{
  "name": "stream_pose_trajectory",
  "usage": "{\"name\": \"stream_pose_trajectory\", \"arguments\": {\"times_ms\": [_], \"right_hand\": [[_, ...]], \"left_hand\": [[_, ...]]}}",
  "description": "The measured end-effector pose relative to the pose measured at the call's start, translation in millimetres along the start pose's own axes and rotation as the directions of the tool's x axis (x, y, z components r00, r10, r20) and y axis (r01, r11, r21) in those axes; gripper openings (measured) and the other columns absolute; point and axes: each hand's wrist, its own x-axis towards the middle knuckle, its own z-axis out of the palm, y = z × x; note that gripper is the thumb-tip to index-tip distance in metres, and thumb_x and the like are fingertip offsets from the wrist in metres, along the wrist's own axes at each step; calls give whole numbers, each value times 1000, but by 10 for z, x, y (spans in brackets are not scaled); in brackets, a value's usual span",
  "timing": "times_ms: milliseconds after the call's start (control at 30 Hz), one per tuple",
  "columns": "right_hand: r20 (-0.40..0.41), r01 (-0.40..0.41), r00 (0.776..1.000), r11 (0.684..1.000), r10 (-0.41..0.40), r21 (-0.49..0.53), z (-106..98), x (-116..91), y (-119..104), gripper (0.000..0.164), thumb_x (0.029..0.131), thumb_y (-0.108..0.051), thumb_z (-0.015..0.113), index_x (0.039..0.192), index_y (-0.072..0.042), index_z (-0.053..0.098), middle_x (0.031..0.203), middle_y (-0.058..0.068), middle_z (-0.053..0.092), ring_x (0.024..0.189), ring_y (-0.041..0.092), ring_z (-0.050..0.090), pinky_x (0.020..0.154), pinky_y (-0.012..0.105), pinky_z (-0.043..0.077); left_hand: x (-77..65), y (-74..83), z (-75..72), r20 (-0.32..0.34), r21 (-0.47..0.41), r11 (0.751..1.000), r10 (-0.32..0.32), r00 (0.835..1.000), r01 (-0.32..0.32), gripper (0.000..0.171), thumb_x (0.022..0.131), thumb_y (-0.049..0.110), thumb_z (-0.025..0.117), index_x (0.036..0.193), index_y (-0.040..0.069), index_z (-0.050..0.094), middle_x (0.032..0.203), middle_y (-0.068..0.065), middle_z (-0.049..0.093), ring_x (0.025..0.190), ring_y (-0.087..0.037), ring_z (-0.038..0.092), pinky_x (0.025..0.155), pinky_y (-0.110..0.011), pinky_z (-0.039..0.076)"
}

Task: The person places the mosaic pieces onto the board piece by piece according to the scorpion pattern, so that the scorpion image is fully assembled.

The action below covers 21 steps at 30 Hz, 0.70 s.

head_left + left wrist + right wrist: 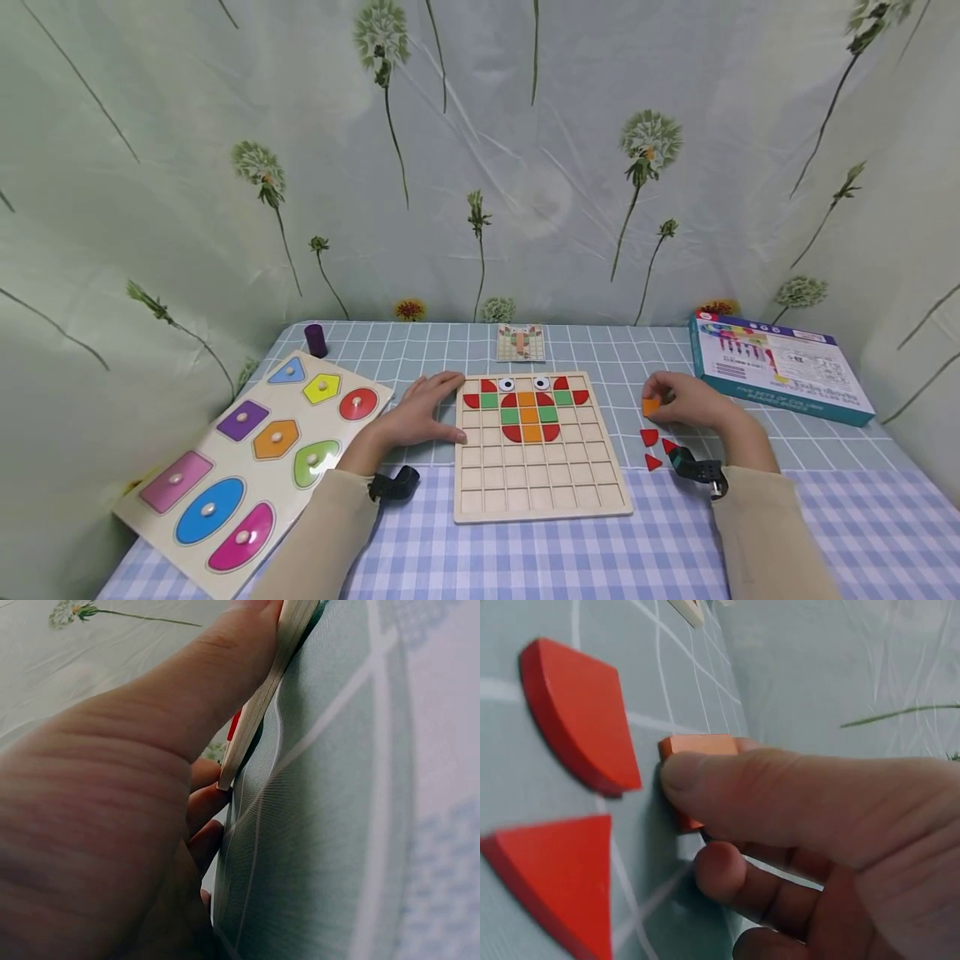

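My right hand pinches an orange square tile between thumb and fingers, low over the cloth right of the board. Close to it lie red quarter-round tiles, several in the head view, one partly covered by the wrist camera. My left hand rests at the wooden grid board, its fairly straight fingers at the upper left corner and its thumb on the left edge. Red, green and orange tiles with two round eye pieces form a figure in the board's upper rows.
A small pattern card stands behind the board. To the left lie a shape-knob puzzle and a dark purple cylinder. A boxed game sits at the back right. A flowered curtain hangs behind the table.
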Motion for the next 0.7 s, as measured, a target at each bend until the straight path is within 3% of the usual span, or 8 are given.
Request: {"name": "stream_pose_trajectory", "arguments": {"times_ms": [333,533,700], "right_hand": [[-64,32,997,999,-31,21,60,83,-150,10,92,-12,66,101,-9,63,92,6,61,83,20,54,67,27,49],[-33,42,999,996,-40,75,50,83,-272,17,95,-14,63,112,-10,64,94,7,60,79,20,56,56,29,51],[-1,68,998,991,-68,117,25,61,-387,21,97,-11,61,117,-10,65,95,9,61,78,21,59,57,31,54]], "left_hand": [[11,-15,16,-3,-2,1000,2,1000,-2,99,76,50,83,156,17,35,163,-9,33,152,-31,25,126,-58,10],[12,-13,22,3,4,1000,-1,1000,1,99,76,50,82,157,19,34,163,-8,31,153,-31,23,127,-58,9],[15,-23,16,6,-6,1000,-17,1000,17,100,76,50,82,157,20,33,164,-8,30,154,-35,20,125,-61,12]]}}
